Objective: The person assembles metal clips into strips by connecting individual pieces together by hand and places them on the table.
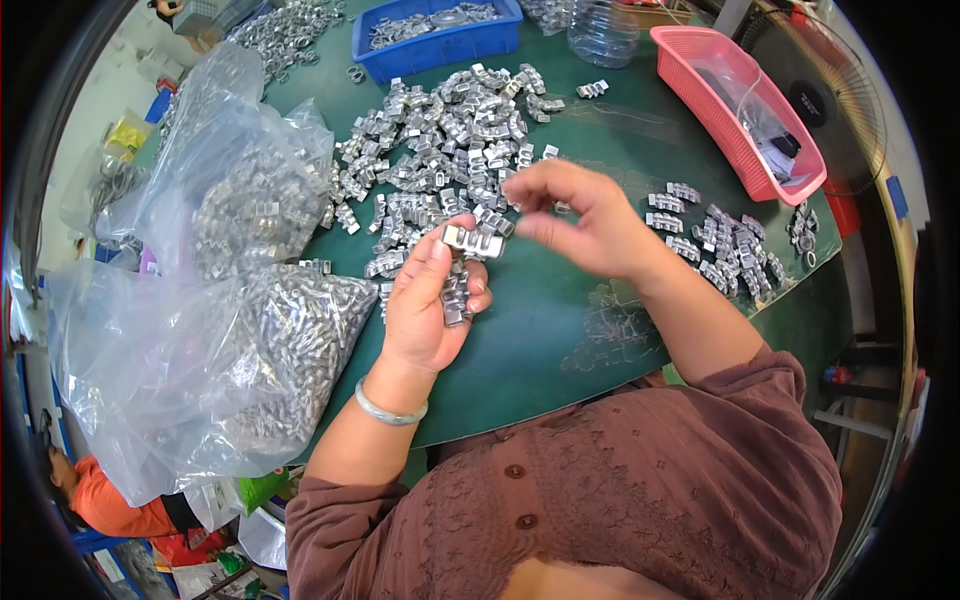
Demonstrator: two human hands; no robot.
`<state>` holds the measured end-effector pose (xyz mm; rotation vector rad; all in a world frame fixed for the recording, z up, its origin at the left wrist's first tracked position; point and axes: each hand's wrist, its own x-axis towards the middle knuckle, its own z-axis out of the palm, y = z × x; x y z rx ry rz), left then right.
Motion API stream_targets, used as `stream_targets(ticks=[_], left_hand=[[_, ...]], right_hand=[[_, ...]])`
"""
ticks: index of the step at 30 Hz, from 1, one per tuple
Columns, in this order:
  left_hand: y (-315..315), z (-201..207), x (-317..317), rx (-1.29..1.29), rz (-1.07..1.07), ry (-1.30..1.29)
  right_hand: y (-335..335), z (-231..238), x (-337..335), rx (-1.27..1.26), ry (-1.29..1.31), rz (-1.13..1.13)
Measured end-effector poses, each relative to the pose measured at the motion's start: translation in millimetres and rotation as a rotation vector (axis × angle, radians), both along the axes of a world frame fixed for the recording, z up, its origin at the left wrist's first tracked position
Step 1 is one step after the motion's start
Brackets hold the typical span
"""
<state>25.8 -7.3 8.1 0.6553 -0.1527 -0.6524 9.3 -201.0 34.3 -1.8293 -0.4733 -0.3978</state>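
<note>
Slotted metal piece (473,242) is pinched by left hand (424,308), further pieces (455,297) cupped below, probably for quick reach; right hand (590,222) is held spread alongside.

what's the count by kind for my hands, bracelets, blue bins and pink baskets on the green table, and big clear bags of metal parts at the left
Hands: 2
Bracelet: 1
Blue bin: 1
Pink basket: 1
Clear bags of metal parts: 2
Total: 7
</note>
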Motion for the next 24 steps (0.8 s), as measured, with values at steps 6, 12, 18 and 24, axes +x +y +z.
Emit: stream_targets(ticks=[6,12,18,24], left_hand=[[1,-2,3,0.031,-0.007,0.115],[0,3,1,0.087,0.005,0.112],[1,2,1,0.126,-0.012,0.029],[-2,1,-1,0.242,0.022,0.018]], right_hand=[[-28,-18,11,-0.654,0.099,-0.363],[-16,-18,9,-0.841,0.077,-0.364],[-26,-21,13,-0.617,0.038,-0.347],[-10,-9,5,0.104,0.467,-0.038]])
